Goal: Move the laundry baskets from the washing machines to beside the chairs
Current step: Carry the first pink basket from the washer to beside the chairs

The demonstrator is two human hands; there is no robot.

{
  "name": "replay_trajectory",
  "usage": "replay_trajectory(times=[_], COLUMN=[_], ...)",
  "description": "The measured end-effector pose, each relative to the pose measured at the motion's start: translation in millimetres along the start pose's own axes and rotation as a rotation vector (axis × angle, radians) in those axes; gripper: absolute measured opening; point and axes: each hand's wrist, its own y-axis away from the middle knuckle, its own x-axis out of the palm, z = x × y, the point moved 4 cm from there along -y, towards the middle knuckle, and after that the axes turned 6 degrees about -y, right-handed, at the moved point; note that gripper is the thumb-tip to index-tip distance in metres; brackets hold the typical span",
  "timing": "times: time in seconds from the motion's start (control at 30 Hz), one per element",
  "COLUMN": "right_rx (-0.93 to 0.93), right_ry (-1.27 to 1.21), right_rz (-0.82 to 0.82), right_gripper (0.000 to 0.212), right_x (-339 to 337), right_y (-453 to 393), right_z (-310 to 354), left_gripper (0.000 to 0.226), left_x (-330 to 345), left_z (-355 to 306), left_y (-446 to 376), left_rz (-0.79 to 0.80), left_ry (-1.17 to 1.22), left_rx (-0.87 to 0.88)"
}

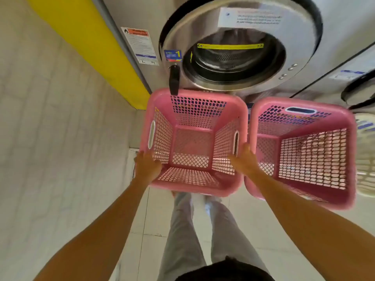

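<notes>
Hands point(147, 167) on empty pink basket point(203, 94)

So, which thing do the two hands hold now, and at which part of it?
Both hands are on the left pink basket: the left hand at its near-left rim corner, the right hand at its right rim, just below the side handle slot.

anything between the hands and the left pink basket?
Nothing visible. The left hand and right hand are already at the near rim of the left pink basket. The second pink basket sits close on its right, by the right hand.
</notes>
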Motion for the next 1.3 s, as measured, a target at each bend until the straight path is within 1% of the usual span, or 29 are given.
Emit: replay_trajectory(times=[0.07, 0.13, 0.17, 0.23, 0.27, 0.33, 0.47, 0.5, 0.6, 0.73, 0.8, 0.93, 1.0, 1.07, 1.13, 1.17, 1.23, 1.3], right_rx=[0.04, 0.05, 0.047, 0.069, 0.103, 0.182, 0.258, 0.262, 0.253, 0.211, 0.188, 0.159, 0.132, 0.071, -0.032, -0.089, -0.188, -0.306], right_ry=[-0.062, -0.118, -0.134, -0.129, -0.118, -0.087, -0.065, -0.057, -0.051, 0.032, 0.077, 0.103, 0.109, 0.125, 0.172, 0.204, 0.237, 0.283], right_rz=[-0.054, -0.124, -0.156, -0.22, -0.25, -0.27, -0.25, -0.256, -0.242, -0.197, -0.174, -0.082, -0.041, -0.008, 0.015, 0.029, 0.074, 0.114], right_gripper=[0.079, 0.081, 0.08, 0.077, 0.072, 0.06, 0.045, 0.043, 0.04, 0.026, 0.021, 0.025, 0.025, 0.023, 0.019, 0.021, 0.032, 0.045], right_x=[2.9, 6.2, 9.7, 14.5, 14.4, 14.1, 14.6, 14.4, 15.1, 17.5, 18.0, 11.3, 8.4, 6.8, 5.9, 5.3, 5.5, 8.7], right_y=[-9.4, -13.9, -16.9, -21.5, -25.9, -36.9, -44.9, -43.7, -41.1, -38.5, -33.5, -15.7, -7.1, -0.5, 4.4, 7.4, 14.6, 22.8], right_z=[1.6, 2.2, 0.9, -1.5, -3.5, -7.1, -11.1, -12.0, -14.5, -12.6, -9.3, -5.4, -1.6, 5.6, 14.1, 19.1, 29.2, 39.1], left_gripper=[0.048, 0.05, 0.05, 0.049, 0.047, 0.044, 0.032, 0.032, 0.038, 0.042, 0.047, 0.063, 0.069, 0.068, 0.061, 0.055, 0.045, 0.041], left_x=[-6.0, -5.1, -3.4, 2.4, 3.6, 4.1, -2.0, -2.4, -1.8, -1.6, -3.3, -13.1, -9.4, 1.7, 14.0, 19.2, 26.1, 30.5], left_z=[5.6, 12.7, 14.7, 17.0, 15.6, 14.3, 24.8, 29.7, 41.6, 59.3, 66.2, 68.5, 75.0, 89.8, 106.3, 113.0, 120.0, 120.9], left_y=[-18.5, -41.1, -52.6, -71.2, -77.8, -89.5, -96.3, -95.8, -87.8, -64.2, -44.9, 11.1, 38.7, 64.2, 89.4, 101.8, 128.0, 155.1], left_rz=[-0.008, 0.032, 0.077, 0.167, 0.193, 0.196, 0.13, 0.124, 0.13, 0.094, 0.045, -0.12, -0.184, -0.195, -0.168, -0.157, -0.166, -0.218], left_ry=[-0.138, -0.273, -0.279, -0.196, -0.173, -0.206, -0.278, -0.286, -0.265, -0.195, -0.149, 0.03, 0.026, 0.014, 0.033, 0.056, 0.109, 0.14], left_rx=[0.023, 0.061, 0.056, 0.027, 0.031, 0.042, 0.057, 0.05, 0.046, 0.003, 0.023, 0.086, 0.023, -0.145, -0.322, -0.389, -0.49, -0.54])
